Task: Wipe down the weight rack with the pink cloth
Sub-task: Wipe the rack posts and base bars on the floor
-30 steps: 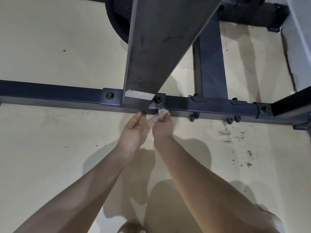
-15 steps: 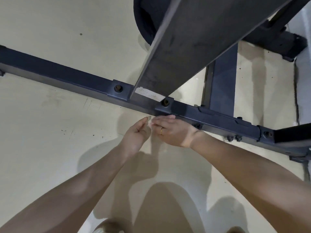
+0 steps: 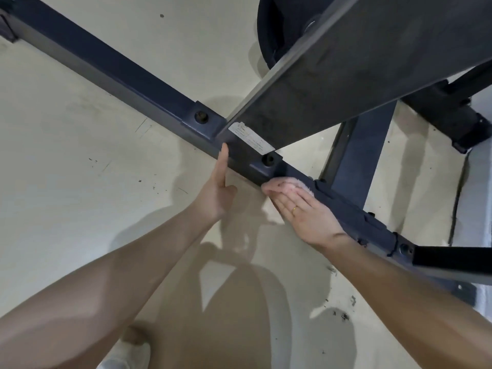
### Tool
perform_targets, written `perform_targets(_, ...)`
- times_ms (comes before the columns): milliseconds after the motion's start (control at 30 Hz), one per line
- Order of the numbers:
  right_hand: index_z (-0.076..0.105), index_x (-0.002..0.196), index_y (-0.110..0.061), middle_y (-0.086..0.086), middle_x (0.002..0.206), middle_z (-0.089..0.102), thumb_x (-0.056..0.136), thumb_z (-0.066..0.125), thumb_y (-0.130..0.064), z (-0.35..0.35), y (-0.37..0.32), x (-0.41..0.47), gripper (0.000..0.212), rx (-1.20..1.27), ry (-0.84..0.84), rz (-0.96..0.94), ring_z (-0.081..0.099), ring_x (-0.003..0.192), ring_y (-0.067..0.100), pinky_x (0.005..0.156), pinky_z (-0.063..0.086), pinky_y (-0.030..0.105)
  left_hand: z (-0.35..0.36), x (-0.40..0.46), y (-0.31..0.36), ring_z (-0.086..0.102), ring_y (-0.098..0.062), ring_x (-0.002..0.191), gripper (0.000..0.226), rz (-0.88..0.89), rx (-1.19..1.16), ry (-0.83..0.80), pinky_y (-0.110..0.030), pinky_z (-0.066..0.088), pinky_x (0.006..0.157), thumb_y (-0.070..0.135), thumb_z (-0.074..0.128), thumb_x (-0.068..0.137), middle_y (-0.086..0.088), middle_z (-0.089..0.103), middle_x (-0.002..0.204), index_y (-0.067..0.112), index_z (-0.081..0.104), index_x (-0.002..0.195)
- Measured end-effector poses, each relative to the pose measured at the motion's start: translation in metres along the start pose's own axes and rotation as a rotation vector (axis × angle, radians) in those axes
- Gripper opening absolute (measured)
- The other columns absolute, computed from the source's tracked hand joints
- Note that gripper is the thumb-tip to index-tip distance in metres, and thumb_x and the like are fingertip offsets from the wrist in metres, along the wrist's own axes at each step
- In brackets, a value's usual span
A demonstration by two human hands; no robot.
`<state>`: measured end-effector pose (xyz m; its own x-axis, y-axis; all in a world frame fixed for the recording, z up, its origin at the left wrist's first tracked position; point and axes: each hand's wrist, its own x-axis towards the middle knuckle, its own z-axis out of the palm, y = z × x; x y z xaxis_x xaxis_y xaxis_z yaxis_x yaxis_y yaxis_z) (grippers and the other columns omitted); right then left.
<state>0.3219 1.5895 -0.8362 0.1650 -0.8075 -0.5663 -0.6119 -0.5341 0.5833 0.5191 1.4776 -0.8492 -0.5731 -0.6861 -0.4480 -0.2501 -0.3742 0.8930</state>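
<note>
The weight rack's dark base beam [image 3: 111, 73] runs across the floor from upper left to lower right, with a wide grey upright [image 3: 346, 75] rising from it. My right hand [image 3: 300, 211] lies flat with straight fingers and presses the pink cloth [image 3: 292, 183] onto the beam just right of a bolt [image 3: 268, 159]. Only a small edge of the cloth shows past my fingers. My left hand [image 3: 217, 191] has its index finger stretched out, the tip touching the beam below the white label [image 3: 250, 139]; its other fingers are curled and hold nothing.
A black weight plate [image 3: 274, 30] hangs behind the upright. A second beam [image 3: 356, 150] runs back toward another foot [image 3: 452, 121] at the upper right. A black bar [image 3: 452, 258] crosses at the right edge. The cream floor [image 3: 80, 169] is scuffed. My shoe [image 3: 125, 352] shows at the bottom.
My right hand slid right along the beam with the cloth under flat fingers. My left hand stretched its index finger up onto the beam. The view tilted further.
</note>
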Motion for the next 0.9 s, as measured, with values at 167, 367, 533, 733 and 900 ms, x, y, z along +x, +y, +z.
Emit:
perform_targets(167,0.025,0.147,-0.021,-0.009,0.153,0.028,0.091,0.019,-0.016,-0.008,-0.009,0.033,0.056,0.154,0.307,0.012,0.024,0.141,0.009,0.115,0.011,0.027,0.017,0.0,0.002,0.043,0.033,0.07,0.093,-0.029,-0.106,-0.084,0.007,0.035,0.063,-0.018,0.032,0.082,0.049,0.02,0.115,0.032,-0.013,0.147)
perform_targets(367,0.037,0.143,-0.022,-0.007,0.147,0.04,0.09,0.019,-0.013,0.029,-0.018,-0.019,0.057,0.168,0.099,0.138,0.036,0.136,0.011,0.114,0.017,0.022,0.012,0.002,0.002,0.041,0.028,0.053,0.093,-0.108,-0.013,-0.033,0.003,0.034,0.053,-0.01,0.032,0.084,0.032,0.014,0.144,0.048,-0.009,0.144)
perform_targets(533,0.026,0.148,-0.013,-0.004,0.154,0.024,0.087,0.007,-0.013,-0.002,-0.037,0.029,0.063,0.272,0.159,0.126,0.024,0.141,0.011,0.116,0.013,0.031,0.012,0.0,0.006,0.047,0.027,0.091,0.09,-0.105,0.072,-0.073,-0.001,0.038,0.061,-0.009,0.031,0.085,0.016,0.009,0.154,0.046,-0.01,0.144)
perform_targets(733,0.047,0.136,-0.022,-0.011,0.141,0.046,0.086,0.032,-0.014,0.038,-0.031,-0.026,0.053,0.466,0.226,0.218,0.048,0.127,0.008,0.105,0.038,0.029,0.014,-0.008,0.006,0.046,0.021,0.064,0.086,-0.107,0.156,-0.109,-0.005,0.038,0.061,0.0,0.036,0.083,0.032,0.034,0.132,0.049,0.0,0.145)
perform_targets(900,0.063,0.122,-0.019,-0.005,0.13,0.059,0.08,0.046,-0.018,0.011,-0.025,-0.014,0.045,0.534,0.247,0.216,0.054,0.122,0.011,0.103,0.042,0.028,0.037,-0.02,0.012,0.043,-0.019,0.127,0.06,0.007,0.843,-0.168,-0.019,0.033,0.096,0.008,0.047,0.087,-0.003,0.039,0.143,0.013,0.03,0.144)
